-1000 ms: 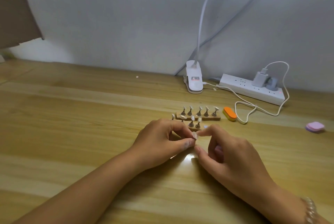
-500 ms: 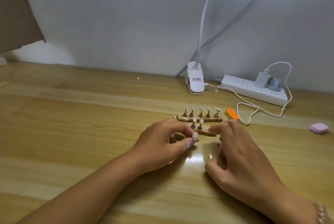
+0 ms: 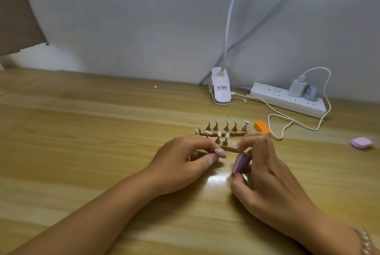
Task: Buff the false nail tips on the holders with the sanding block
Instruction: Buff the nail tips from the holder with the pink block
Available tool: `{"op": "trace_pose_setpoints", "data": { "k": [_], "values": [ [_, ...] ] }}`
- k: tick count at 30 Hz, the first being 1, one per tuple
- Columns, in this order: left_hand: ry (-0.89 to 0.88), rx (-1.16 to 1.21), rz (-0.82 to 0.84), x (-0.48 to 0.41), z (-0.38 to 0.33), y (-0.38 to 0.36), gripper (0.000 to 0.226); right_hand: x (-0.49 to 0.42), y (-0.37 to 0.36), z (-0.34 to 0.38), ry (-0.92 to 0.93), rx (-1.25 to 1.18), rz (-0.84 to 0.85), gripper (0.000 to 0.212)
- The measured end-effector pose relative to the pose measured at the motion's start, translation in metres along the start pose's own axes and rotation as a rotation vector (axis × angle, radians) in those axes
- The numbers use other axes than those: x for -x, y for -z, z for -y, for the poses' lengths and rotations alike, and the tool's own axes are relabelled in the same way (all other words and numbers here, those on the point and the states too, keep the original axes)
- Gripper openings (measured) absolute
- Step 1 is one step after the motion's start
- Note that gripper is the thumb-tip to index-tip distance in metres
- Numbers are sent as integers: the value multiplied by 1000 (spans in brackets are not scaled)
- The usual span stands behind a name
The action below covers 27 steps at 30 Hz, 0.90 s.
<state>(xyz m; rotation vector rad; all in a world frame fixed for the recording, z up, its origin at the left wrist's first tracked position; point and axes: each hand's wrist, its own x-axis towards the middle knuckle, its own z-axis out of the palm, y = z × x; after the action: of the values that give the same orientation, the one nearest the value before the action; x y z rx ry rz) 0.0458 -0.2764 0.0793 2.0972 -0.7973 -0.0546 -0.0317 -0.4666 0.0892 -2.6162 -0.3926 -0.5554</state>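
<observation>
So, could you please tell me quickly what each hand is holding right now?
Left hand: closed, pinching a false nail tip between thumb and forefinger.
Right hand: closed, holding the pink sanding block.

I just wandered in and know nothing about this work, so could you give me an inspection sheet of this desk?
Surface: wooden table, with a bright patch of glare.
Job's things: nail tips on stands on the far holder strip; near holder strip partly hidden by the left hand and right hand; one loose nail tip; purple sanding block.
Clutter: orange block beside the far holder strip; pink block far right.
Hands: left hand pinches the loose nail tip; right hand grips the sanding block.
Cables: white cable loops across the table from the charger in the power strip.
Surroundings: pale wall; clip lamp base near it.
</observation>
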Motion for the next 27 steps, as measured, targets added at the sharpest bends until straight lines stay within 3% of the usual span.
{"op": "trace_pose_setpoints", "data": {
  "k": [6,10,14,19,23,27],
  "values": [
    [5,-14,-4,2,-2,0,17,-2,-1,-2,65,-146,-127,39],
    [-30,-169,14,5,-3,-3,23,-3,-2,0,139,-138,-75,39],
    [-41,-92,-7,3,-1,-1,21,-4,0,-2,109,-201,-106,47],
    [-43,-29,-18,2,0,-1,18,-4,1,-3,148,-185,-119,40],
    [-43,-59,12,2,0,-1,14,-6,2,-5,48,-269,-158,37],
    [-43,-8,1,1,2,-1,13,-5,1,-3,99,-172,-160,35]
  ]
}}
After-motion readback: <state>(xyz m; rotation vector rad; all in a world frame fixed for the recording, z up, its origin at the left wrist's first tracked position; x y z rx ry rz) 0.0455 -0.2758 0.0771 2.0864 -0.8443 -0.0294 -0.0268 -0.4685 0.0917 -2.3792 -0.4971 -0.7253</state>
